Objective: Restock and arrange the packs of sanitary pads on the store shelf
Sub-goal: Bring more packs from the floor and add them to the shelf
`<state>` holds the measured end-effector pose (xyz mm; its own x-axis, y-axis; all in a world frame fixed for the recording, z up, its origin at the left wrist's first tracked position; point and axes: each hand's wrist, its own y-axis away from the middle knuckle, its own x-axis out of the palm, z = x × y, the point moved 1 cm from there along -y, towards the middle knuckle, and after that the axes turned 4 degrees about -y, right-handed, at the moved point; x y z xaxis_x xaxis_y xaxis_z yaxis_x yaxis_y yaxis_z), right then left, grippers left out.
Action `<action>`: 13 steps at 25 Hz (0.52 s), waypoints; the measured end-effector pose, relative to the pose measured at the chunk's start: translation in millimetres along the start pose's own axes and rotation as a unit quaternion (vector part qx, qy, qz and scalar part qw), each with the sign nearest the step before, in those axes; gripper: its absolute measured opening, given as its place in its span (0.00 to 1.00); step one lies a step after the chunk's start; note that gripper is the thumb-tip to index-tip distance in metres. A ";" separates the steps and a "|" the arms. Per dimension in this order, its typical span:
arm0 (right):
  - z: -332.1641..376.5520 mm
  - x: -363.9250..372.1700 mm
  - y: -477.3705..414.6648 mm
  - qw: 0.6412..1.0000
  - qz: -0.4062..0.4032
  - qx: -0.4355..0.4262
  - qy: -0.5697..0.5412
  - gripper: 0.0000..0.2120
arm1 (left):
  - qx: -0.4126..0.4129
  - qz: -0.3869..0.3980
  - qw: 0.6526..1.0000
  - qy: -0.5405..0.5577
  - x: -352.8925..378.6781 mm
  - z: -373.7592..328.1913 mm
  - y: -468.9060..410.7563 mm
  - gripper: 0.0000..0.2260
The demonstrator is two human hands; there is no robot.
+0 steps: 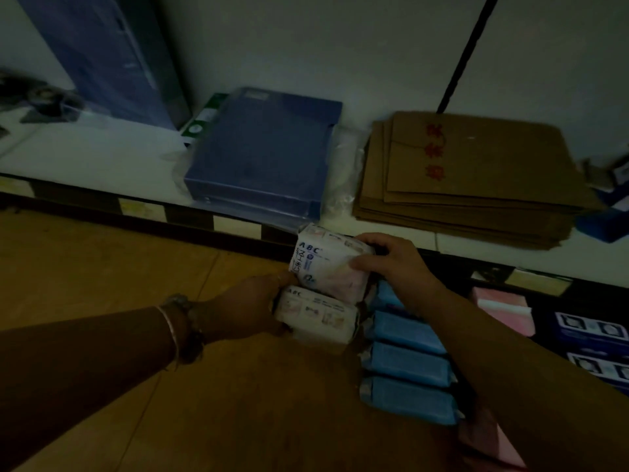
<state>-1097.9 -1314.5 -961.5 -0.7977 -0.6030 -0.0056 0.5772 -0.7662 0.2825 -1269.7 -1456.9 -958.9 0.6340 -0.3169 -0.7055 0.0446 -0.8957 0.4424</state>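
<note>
Two white packs of sanitary pads with "ABC" print sit stacked below the shelf edge. My right hand [391,264] grips the upper white pack [326,264] from its right side, thumb on the front. My left hand [252,308] holds the left end of the lower white pack [316,316], with a bracelet on the wrist. Just right of them lies a row of several blue packs [406,362], partly hidden under my right forearm. A pink pack [503,308] lies further right on the lower shelf.
On the white upper shelf [102,155] lie a blue folder in plastic wrap [262,155] and a stack of brown paper envelopes [466,178]. A tall blue box [105,56] leans at the back left. Dark packs with white print [592,328] sit far right. Brown floor [136,267] spreads left.
</note>
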 end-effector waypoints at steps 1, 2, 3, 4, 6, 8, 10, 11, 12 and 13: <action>1.9 -1.8 0.6 1.000 0.002 0.002 -0.025 0.15 | 0.001 -0.001 1.000 0.013 -0.6 -0.9 0.0 0.29; 3.7 -3.6 0.9 0.999 0.000 -0.001 -0.043 0.15 | -0.003 -0.004 0.999 0.034 -0.9 -1.8 -1.0 0.29; 5.3 -5.3 1.9 0.999 -0.009 -0.007 -0.052 0.16 | -0.008 -0.008 0.998 0.057 -1.1 -3.8 -1.9 0.29; 7.2 -6.2 4.1 0.998 -0.022 -0.015 -0.050 0.17 | -0.015 -0.013 0.997 0.075 -1.8 -6.7 -1.8 0.29; 11.2 -5.4 16.4 0.997 -0.046 -0.024 -0.054 0.18 | -0.029 -0.019 0.994 0.102 -3.5 -15.6 4.7 0.28; 13.5 -2.4 36.9 0.993 -0.065 -0.009 -0.097 0.18 | -0.039 -0.018 0.992 0.119 -4.7 -24.9 21.9 0.26; 19.0 1.2 58.9 0.989 -0.076 0.013 -0.130 0.18 | -0.044 -0.010 0.990 0.131 -10.7 -36.0 45.1 0.25; 25.0 3.7 69.4 0.987 -0.081 0.023 -0.140 0.19 | -0.043 -0.004 0.989 0.138 -17.8 -42.8 57.6 0.24; 33.3 7.4 79.9 0.984 -0.085 0.029 -0.151 0.19 | -0.041 0.000 0.989 0.142 -26.3 -49.8 70.8 0.24; 44.3 11.1 89.9 0.983 -0.087 0.033 -0.160 0.20 | -0.039 0.003 0.989 0.141 -36.4 -58.0 82.6 0.23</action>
<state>-1062.6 -1380.3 -893.7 -0.9038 -0.3543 0.2400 0.4223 -0.8292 0.3662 -1244.4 -1501.3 -864.6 0.8236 -0.2127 -0.5258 0.0928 -0.8639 0.4950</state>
